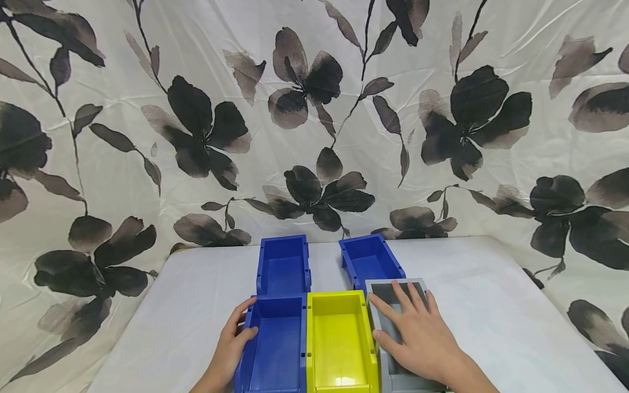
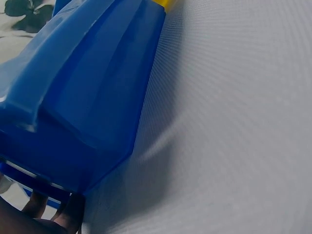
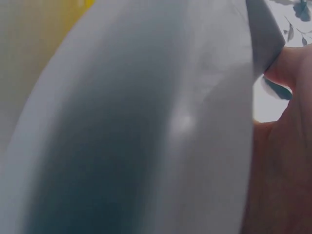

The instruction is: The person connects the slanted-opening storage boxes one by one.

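In the head view, my left hand (image 1: 227, 345) holds the near blue bin (image 1: 276, 349) by its left wall, thumb and fingertips at the rim. The left wrist view shows fingers (image 2: 73, 212) bent against one end of that blue bin (image 2: 92, 83). A yellow bin (image 1: 341, 343) stands between the blue one and a grey bin (image 1: 391, 380), the three side by side. My right hand (image 1: 423, 338) lies spread over the grey bin, fingers straight across its opening and thumb over its left rim. The grey bin (image 3: 209, 131) fills most of the right wrist view.
Behind the row stand two more blue bins, one at the back left (image 1: 283, 267) and one turned at an angle (image 1: 372, 259) at the back right. They all rest on a white-covered table (image 1: 162, 322). A floral cloth (image 1: 383, 142) hangs behind the table.
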Available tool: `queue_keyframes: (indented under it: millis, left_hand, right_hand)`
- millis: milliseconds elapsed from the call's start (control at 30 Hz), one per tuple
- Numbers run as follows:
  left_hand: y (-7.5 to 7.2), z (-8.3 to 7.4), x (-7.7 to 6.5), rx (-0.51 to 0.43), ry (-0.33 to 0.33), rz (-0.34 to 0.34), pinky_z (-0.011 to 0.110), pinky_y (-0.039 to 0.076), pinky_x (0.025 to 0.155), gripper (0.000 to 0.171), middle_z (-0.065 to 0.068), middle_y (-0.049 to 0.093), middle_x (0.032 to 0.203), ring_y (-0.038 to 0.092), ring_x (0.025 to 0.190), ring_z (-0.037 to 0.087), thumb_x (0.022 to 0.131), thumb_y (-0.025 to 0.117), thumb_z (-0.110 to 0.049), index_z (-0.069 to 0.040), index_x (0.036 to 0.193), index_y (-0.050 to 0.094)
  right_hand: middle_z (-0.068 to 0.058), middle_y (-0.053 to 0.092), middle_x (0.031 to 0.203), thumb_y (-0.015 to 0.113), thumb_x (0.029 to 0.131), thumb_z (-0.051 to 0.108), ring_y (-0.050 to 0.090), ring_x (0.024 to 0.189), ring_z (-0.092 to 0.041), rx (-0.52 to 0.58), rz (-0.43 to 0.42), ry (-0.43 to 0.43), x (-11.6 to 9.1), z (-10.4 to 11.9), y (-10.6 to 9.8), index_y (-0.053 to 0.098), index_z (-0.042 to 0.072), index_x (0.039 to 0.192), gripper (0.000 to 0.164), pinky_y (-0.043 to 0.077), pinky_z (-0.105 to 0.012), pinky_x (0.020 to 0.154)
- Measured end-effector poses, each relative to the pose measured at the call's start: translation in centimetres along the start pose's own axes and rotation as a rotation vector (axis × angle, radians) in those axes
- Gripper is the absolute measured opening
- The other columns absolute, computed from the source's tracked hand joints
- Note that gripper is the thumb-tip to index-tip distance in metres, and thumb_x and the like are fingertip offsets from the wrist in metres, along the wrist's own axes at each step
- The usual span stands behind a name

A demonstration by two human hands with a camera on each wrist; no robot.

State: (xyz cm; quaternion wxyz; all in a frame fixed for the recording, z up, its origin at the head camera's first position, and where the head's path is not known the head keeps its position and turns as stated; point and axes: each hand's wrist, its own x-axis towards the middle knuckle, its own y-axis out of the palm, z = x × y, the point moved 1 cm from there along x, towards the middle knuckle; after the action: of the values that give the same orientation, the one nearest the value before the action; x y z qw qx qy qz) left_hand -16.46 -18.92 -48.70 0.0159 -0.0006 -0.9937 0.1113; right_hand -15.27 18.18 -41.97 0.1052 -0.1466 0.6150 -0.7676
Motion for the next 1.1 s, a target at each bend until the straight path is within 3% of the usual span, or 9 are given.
queue_keyframes:
  millis: [567, 867, 1100]
  left_hand:
    - [0.3, 0.0, -0.5, -0.012, -0.016, 0.003, 0.044, 0.05, 0.076, 0.058, 0.026, 0.046, 0.125, 0.057, 0.1, 0.035, 0.091, 0.051, -0.002, -0.015, 0.146, 0.038]
    - [0.1, 0.0, -0.2, 0.024, -0.02, -0.006, 0.042, 0.051, 0.069, 0.069, 0.021, 0.048, 0.12, 0.059, 0.091, 0.031, 0.079, 0.052, 0.003, -0.021, 0.143, 0.044]
    - [-0.1, 0.1, -0.3, 0.021, -0.043, -0.014, 0.042, 0.051, 0.068, 0.071, 0.021, 0.048, 0.121, 0.059, 0.09, 0.032, 0.076, 0.053, 0.004, -0.023, 0.141, 0.047]
  right_hand:
    - [-0.014, 0.027, 0.156, 0.036, 0.091, 0.071, 0.017, 0.142, -0.043, -0.022, 0.018, 0.012, -0.2, -0.2, 0.8, 0.035, 0.041, 0.149, 0.066, 0.006, -0.072, 0.103]
    - [-0.015, 0.028, 0.155, 0.037, 0.091, 0.071, 0.018, 0.14, -0.048, 0.007, -0.002, 0.022, -0.7, -0.1, 0.7, 0.036, 0.041, 0.149, 0.066, 0.007, -0.071, 0.103]
    - [-0.016, 0.027, 0.156, 0.035, 0.092, 0.07, 0.015, 0.14, -0.05, 0.037, 0.009, 0.036, -1.5, 0.2, 0.7, 0.035, 0.041, 0.149, 0.065, 0.007, -0.073, 0.102]
